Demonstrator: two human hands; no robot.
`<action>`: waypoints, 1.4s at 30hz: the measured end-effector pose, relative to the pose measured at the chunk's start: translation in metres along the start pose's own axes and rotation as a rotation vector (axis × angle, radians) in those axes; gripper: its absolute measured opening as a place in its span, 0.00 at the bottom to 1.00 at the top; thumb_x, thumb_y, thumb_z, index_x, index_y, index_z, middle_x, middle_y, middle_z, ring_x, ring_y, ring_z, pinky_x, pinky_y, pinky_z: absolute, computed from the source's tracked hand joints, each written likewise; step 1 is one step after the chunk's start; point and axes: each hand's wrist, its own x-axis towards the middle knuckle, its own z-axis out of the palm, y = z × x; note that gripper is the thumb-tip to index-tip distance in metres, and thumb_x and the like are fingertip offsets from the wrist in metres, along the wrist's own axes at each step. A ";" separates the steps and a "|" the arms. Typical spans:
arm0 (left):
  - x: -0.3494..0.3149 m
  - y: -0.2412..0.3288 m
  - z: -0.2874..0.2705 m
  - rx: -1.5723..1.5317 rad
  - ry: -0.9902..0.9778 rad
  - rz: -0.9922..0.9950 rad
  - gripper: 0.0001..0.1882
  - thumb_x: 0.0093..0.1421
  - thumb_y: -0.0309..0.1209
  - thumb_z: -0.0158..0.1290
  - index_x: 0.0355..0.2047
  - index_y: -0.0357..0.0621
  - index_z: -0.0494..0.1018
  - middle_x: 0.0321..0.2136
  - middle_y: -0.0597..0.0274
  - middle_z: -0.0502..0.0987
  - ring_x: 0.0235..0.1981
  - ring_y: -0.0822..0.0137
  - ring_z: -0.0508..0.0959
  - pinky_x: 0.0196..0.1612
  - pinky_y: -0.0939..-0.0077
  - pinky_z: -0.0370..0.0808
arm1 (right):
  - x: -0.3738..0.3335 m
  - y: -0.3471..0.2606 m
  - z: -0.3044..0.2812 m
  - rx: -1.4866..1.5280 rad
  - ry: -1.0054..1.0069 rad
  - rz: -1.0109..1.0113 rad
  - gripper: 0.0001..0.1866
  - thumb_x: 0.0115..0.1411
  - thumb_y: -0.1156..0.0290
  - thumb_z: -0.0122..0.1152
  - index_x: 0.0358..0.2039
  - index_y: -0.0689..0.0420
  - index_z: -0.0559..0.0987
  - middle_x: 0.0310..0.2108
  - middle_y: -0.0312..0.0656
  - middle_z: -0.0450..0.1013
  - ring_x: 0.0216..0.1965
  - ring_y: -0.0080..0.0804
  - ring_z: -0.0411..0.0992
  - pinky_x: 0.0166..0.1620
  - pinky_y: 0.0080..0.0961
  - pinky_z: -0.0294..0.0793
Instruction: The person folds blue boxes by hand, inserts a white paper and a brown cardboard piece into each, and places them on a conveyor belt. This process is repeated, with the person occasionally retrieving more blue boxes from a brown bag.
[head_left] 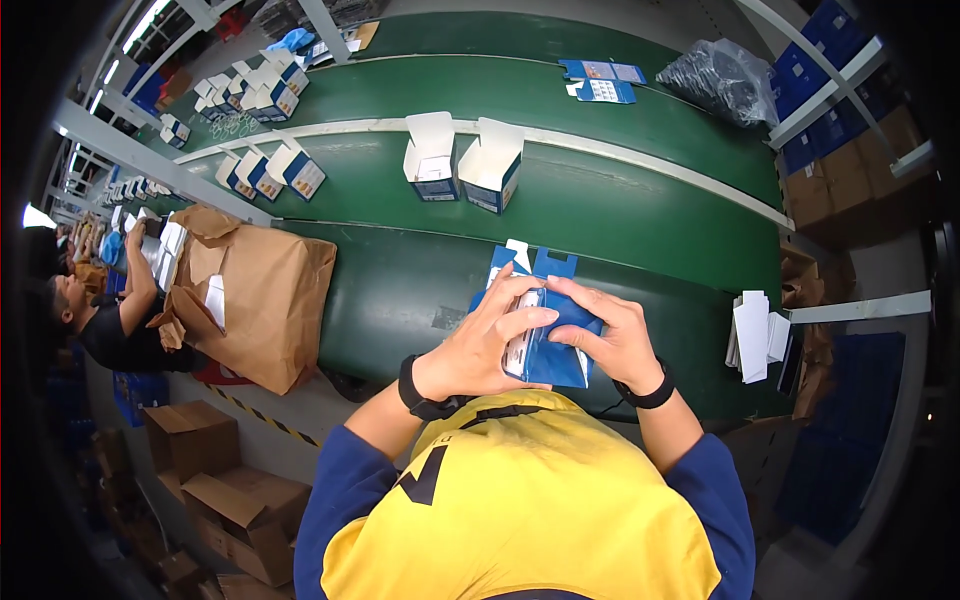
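Observation:
Close in front of my body, both hands are on a blue and white carton (560, 362) at the near edge of the green bench. My left hand (492, 335) grips its left side, with the thumb lying across the top. From the right, my right hand (607, 325) bends its fingers and thumb over the blue panel. Beyond my fingers, blue cut-out flaps (553, 263) and a white tab stick out; whether they belong to this carton or to another one under it I cannot tell. The carton's underside is hidden.
Two open cartons (488, 165) stand on the green belt (620, 200) ahead. Flat blue cartons (603, 82) and a grey plastic bag (718, 80) lie farther back. White sheets (752, 335) are stacked at right. At left, a large brown paper bag (270, 300) stands beside a co-worker (125, 320).

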 end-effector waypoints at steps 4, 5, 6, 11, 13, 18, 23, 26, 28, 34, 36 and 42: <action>-0.003 0.005 -0.003 -0.034 -0.029 -0.077 0.47 0.35 0.39 0.70 0.54 0.55 0.55 0.50 0.47 0.60 0.54 0.46 0.62 0.60 0.44 0.49 | 0.003 -0.001 0.003 -0.064 -0.039 -0.007 0.28 0.45 0.70 0.68 0.49 0.54 0.73 0.44 0.45 0.73 0.46 0.39 0.72 0.47 0.28 0.71; -0.003 0.005 -0.003 -0.044 -0.035 -0.100 0.47 0.35 0.39 0.69 0.54 0.55 0.54 0.51 0.48 0.60 0.54 0.47 0.62 0.61 0.44 0.48 | 0.004 -0.003 0.002 -0.097 -0.051 0.004 0.27 0.44 0.71 0.68 0.48 0.54 0.74 0.43 0.45 0.74 0.45 0.38 0.73 0.47 0.27 0.71; -0.004 0.006 -0.003 -0.052 -0.039 -0.121 0.47 0.35 0.39 0.69 0.54 0.54 0.54 0.51 0.48 0.60 0.54 0.47 0.62 0.61 0.44 0.48 | 0.006 -0.005 0.001 -0.131 -0.065 0.012 0.27 0.44 0.72 0.69 0.47 0.55 0.74 0.42 0.45 0.74 0.43 0.38 0.73 0.47 0.26 0.71; -0.007 0.004 0.000 -0.163 -0.034 -0.164 0.53 0.35 0.41 0.69 0.58 0.48 0.49 0.54 0.47 0.57 0.57 0.46 0.59 0.61 0.46 0.47 | 0.008 -0.002 -0.006 -0.096 -0.254 -0.034 0.32 0.52 0.59 0.62 0.56 0.56 0.66 0.50 0.48 0.68 0.49 0.38 0.69 0.53 0.28 0.64; 0.001 0.005 0.009 -0.085 0.000 -0.159 0.58 0.35 0.43 0.69 0.60 0.43 0.44 0.56 0.45 0.55 0.58 0.46 0.57 0.62 0.47 0.46 | 0.002 0.001 0.016 0.456 0.137 -0.016 0.40 0.55 0.45 0.51 0.61 0.54 0.54 0.56 0.47 0.61 0.57 0.38 0.59 0.59 0.32 0.53; 0.011 -0.003 0.034 -0.080 0.221 -0.108 0.64 0.34 0.46 0.69 0.62 0.36 0.39 0.58 0.43 0.52 0.61 0.45 0.53 0.62 0.49 0.45 | -0.001 0.001 0.026 0.528 0.350 -0.059 0.47 0.57 0.34 0.33 0.64 0.55 0.35 0.64 0.49 0.44 0.63 0.39 0.46 0.63 0.36 0.42; 0.006 -0.014 0.019 -0.270 0.087 -0.337 0.59 0.35 0.41 0.69 0.62 0.41 0.44 0.60 0.47 0.51 0.62 0.47 0.51 0.62 0.47 0.44 | 0.006 0.034 0.022 0.717 0.290 -0.023 0.45 0.59 0.39 0.39 0.64 0.57 0.41 0.63 0.48 0.46 0.64 0.38 0.46 0.63 0.35 0.44; -0.008 -0.046 0.013 0.305 -0.045 0.130 0.52 0.38 0.33 0.66 0.62 0.47 0.48 0.61 0.51 0.51 0.62 0.46 0.52 0.61 0.46 0.46 | 0.012 0.049 0.008 0.795 0.276 0.610 0.39 0.59 0.44 0.46 0.62 0.58 0.51 0.59 0.48 0.55 0.59 0.36 0.56 0.59 0.38 0.56; -0.012 -0.052 0.005 0.349 -0.083 0.229 0.50 0.39 0.31 0.65 0.61 0.48 0.49 0.61 0.52 0.52 0.61 0.47 0.53 0.61 0.45 0.48 | 0.014 0.067 -0.004 0.932 0.092 0.692 0.37 0.58 0.50 0.50 0.61 0.58 0.54 0.58 0.48 0.57 0.57 0.36 0.59 0.57 0.37 0.59; -0.030 -0.083 -0.023 0.612 -0.053 -0.286 0.38 0.43 0.25 0.60 0.56 0.46 0.57 0.57 0.51 0.59 0.58 0.49 0.59 0.58 0.50 0.57 | 0.073 0.117 -0.008 0.775 -0.141 0.587 0.36 0.48 0.73 0.65 0.57 0.61 0.59 0.50 0.47 0.67 0.52 0.39 0.66 0.54 0.34 0.64; -0.060 -0.109 -0.009 0.440 0.069 -0.788 0.35 0.46 0.30 0.61 0.54 0.45 0.59 0.53 0.47 0.63 0.53 0.52 0.66 0.54 0.62 0.65 | 0.109 0.182 -0.005 0.448 0.004 0.414 0.44 0.45 0.76 0.65 0.60 0.60 0.50 0.51 0.48 0.65 0.53 0.39 0.65 0.55 0.32 0.64; -0.106 -0.156 0.055 0.224 -0.064 -1.190 0.37 0.43 0.43 0.62 0.51 0.38 0.62 0.41 0.49 0.70 0.40 0.56 0.73 0.43 0.65 0.71 | 0.122 0.255 0.025 -0.180 0.297 0.329 0.56 0.42 0.75 0.65 0.63 0.57 0.36 0.51 0.53 0.65 0.53 0.41 0.65 0.54 0.28 0.64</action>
